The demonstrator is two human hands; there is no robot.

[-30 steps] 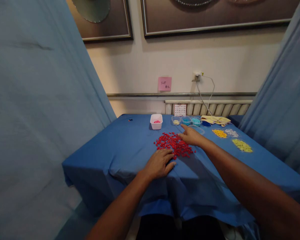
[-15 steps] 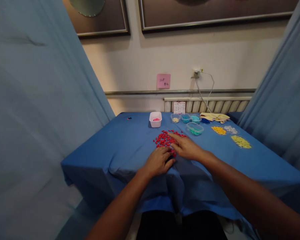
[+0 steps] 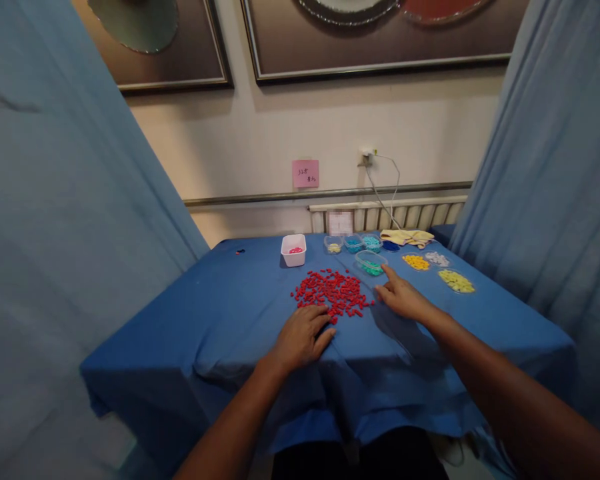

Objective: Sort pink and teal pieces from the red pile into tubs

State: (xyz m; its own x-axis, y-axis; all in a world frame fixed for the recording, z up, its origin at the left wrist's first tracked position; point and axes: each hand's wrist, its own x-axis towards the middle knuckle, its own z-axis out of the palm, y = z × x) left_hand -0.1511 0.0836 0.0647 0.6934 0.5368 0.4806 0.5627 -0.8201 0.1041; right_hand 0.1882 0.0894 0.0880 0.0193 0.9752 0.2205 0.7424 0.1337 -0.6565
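A loose spread of small red pieces [image 3: 333,291] lies on the blue cloth in front of me; they are too small to name exactly. My left hand [image 3: 304,335] rests palm down at the near edge of the spread, fingers stretched and thumb apart, touching the nearest pieces. To the right of the pieces hovers my right hand [image 3: 404,297], its index finger extended and thumb apart. That fingertip is near a clear tub of green pieces [image 3: 371,268]. I see nothing held in either hand.
Behind the red pieces stands a white tub [image 3: 293,259] with pink pieces inside. Clear tubs [image 3: 333,247] with pale and blue pieces line the back. Yellow pieces [image 3: 417,263], white pieces [image 3: 437,259] and lime pieces [image 3: 457,281] sit at the right, near a folded yellow cloth [image 3: 407,238].
My right hand has moved right, off the red pieces, toward the green tub. My left hand stays at their near edge. The camera view has shifted somewhat.
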